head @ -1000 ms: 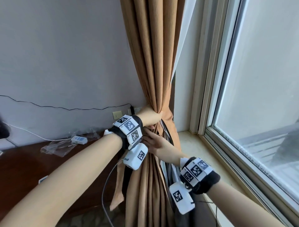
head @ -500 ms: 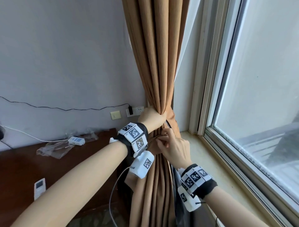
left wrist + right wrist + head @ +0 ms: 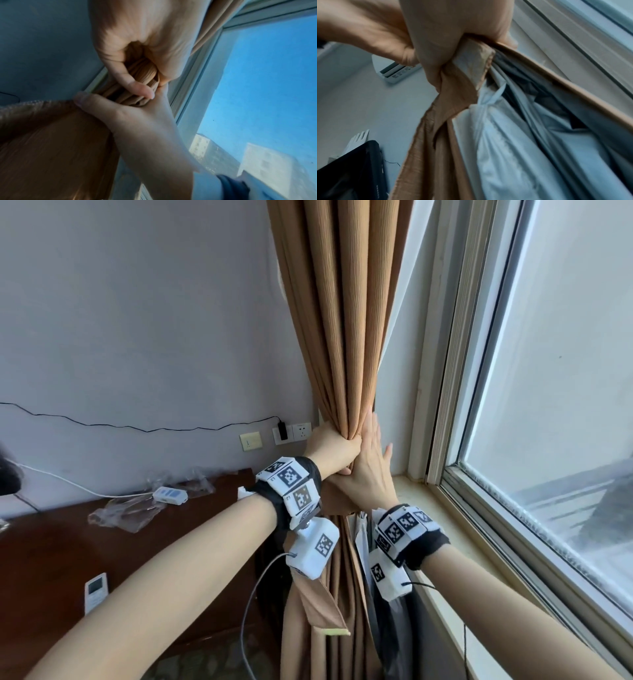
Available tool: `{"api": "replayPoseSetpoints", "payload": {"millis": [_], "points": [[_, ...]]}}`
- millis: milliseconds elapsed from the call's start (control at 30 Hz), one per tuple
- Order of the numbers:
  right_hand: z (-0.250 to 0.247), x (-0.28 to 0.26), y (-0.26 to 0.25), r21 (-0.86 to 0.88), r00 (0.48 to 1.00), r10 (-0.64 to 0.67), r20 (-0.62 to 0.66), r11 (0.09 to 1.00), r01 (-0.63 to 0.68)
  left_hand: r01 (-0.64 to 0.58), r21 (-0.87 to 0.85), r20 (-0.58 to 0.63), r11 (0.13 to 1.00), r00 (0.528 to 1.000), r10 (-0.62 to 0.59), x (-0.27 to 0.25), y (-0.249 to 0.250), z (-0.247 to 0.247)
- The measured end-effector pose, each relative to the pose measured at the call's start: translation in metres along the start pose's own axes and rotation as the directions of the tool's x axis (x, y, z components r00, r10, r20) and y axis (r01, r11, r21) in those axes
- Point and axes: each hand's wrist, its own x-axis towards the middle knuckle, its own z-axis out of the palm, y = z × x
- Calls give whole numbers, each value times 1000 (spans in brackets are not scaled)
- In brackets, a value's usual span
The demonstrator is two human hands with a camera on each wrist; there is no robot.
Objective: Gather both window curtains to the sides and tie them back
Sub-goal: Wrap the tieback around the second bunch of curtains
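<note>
The tan curtain (image 3: pixel 342 320) hangs gathered into a tight bunch beside the window frame. My left hand (image 3: pixel 334 448) grips that bunch in a fist, and its folds (image 3: pixel 142 70) show inside the curled fingers. My right hand (image 3: pixel 371 470) lies against the bunch's right side just under the left fist, fingers straight and pointing up. Its thumb (image 3: pixel 80 98) clamps a tan tie-back band (image 3: pixel 452 88). The band's loose end (image 3: pixel 322 607) dangles below my left wrist. Pale lining (image 3: pixel 505 135) hangs behind the curtain.
The window pane (image 3: pixel 548 371) and its stone sill (image 3: pixel 428 508) run along the right. On the left, a dark wooden desk (image 3: pixel 51 559) carries a white remote (image 3: pixel 96 590) and crumpled plastic (image 3: pixel 126 511). Wall sockets (image 3: pixel 291 433) sit just left of the curtain.
My right hand has risen from below the left fist, where it pinched the band with curled fingers, and now lies with straight fingers along the bunch. The left fist has stayed on the curtain.
</note>
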Motion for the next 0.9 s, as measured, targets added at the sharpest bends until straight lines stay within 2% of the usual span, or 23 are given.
{"api": "replayPoseSetpoints", "payload": {"millis": [67,233,333,400,433,500,533,600,633,700,733,800,900], "points": [[1,5,0,104,1000,15,13,994,-17,7,-16,3,1000,1000,-7,4,-3,-3],[-7,5,1,132,1000,13,-2,991,-13,-24,96,-1,995,1000,24,14,-17,1],[-9,5,1,175,998,41,-53,984,-31,-96,119,7,988,995,96,17,-16,4],[-10,6,7,230,995,84,-62,971,-67,-116,123,75,986,991,108,20,-20,8],[-12,8,12,270,992,109,-62,959,-88,-132,132,163,982,981,110,21,-25,9],[-16,10,19,315,987,151,-54,941,-126,-200,153,325,968,935,142,19,-40,6],[-18,11,22,317,985,162,-55,938,-136,-208,122,351,971,924,154,20,-51,1],[-21,12,26,286,985,156,-71,949,-129,-142,0,308,990,942,136,15,-77,-8],[-22,12,27,262,986,151,-76,957,-126,-87,7,276,996,958,81,13,-91,-9],[-23,12,27,230,987,148,-58,964,-131,-19,135,266,991,964,-18,3,-116,-2],[-23,11,26,221,988,144,-49,967,-130,-32,216,269,976,963,-28,-2,-127,8],[-19,10,23,217,989,139,-45,968,-126,-71,304,209,950,978,7,-8,-135,25],[-16,8,18,208,990,130,-51,971,-117,-165,395,99,904,986,137,-5,-131,27]]}}
